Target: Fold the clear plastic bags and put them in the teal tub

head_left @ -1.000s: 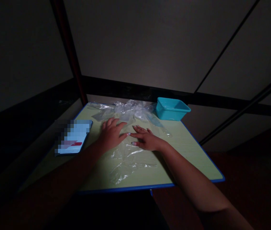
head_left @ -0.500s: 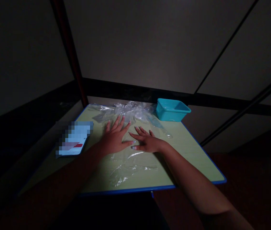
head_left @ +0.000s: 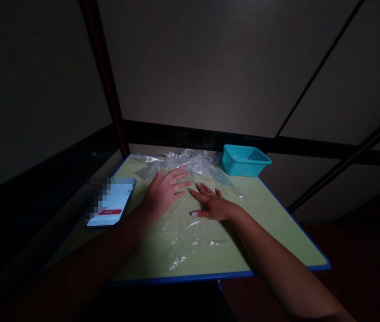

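A clear plastic bag [head_left: 179,250] lies spread over the middle of the pale green table [head_left: 277,237]. My right hand [head_left: 211,203] rests palm down on it with fingers stretched out. Turned partly on its side, my left hand [head_left: 166,190] is just left of the right one, its fingers apart and pointing right. It holds nothing; whether it touches the plastic I cannot tell. Behind both hands sits a crumpled heap of clear plastic bags [head_left: 190,161] along the far edge.
A turquoise plastic basket [head_left: 245,163] stands at the table's far right corner. On the left lies a phone [head_left: 112,214] with its screen lit, partly blurred out. Dark-trimmed wall panels [head_left: 193,67] rise right behind the table, whose edge is blue.
My left hand has rolled from palm down onto its side, its fingers swinging to the right. My right hand stays flat on the plastic. The whole view has shifted slightly.
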Demonstrator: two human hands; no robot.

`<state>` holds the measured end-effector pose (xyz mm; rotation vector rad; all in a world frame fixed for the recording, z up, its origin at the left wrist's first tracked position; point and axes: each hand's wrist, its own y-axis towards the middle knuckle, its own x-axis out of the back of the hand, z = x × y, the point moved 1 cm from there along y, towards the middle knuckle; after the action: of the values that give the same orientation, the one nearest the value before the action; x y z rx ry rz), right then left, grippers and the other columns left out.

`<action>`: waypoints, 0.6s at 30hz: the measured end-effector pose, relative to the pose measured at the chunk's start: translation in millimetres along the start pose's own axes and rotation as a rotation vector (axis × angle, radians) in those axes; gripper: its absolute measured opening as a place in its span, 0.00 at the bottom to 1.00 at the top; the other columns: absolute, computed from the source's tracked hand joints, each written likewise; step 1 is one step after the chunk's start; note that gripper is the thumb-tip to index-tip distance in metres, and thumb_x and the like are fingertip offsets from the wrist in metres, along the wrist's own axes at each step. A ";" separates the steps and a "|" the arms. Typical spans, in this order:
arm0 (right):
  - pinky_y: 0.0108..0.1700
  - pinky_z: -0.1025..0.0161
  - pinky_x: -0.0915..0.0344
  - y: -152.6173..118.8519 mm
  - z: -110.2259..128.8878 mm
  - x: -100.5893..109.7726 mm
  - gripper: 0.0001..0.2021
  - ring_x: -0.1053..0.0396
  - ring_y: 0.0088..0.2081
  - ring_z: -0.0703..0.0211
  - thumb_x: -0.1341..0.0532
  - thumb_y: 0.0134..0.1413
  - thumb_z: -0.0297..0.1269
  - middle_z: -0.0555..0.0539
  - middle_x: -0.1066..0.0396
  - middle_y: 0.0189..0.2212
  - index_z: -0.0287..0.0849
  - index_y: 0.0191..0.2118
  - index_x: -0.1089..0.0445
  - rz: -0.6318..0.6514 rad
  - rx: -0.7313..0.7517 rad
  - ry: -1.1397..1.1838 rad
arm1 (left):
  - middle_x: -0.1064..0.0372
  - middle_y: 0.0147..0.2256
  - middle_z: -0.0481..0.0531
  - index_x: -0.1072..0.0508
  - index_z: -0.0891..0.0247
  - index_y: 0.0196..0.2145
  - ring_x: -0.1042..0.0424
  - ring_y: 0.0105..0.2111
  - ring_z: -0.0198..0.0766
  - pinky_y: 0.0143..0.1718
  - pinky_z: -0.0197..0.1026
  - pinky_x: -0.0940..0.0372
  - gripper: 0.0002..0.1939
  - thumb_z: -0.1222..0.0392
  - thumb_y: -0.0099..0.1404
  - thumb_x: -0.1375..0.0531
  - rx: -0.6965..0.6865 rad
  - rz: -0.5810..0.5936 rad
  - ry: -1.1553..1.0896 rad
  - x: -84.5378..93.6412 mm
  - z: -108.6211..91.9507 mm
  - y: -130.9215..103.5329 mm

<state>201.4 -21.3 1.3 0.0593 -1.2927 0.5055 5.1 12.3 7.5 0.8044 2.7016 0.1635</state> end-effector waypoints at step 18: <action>0.58 0.30 0.69 -1.8 -0.8 4.5 0.44 0.75 0.67 0.42 0.40 0.51 0.55 0.40 0.73 0.67 0.52 0.67 0.62 -0.040 -0.017 0.001 | 0.39 0.57 0.64 0.39 0.64 0.57 0.40 0.57 0.53 0.50 0.58 0.38 0.44 0.29 0.59 0.68 0.124 -0.127 -0.312 14.3 -7.2 3.5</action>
<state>203.6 -21.2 5.7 0.0702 -1.2918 0.4607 -6.8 23.0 11.2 0.6297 2.4729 -0.1482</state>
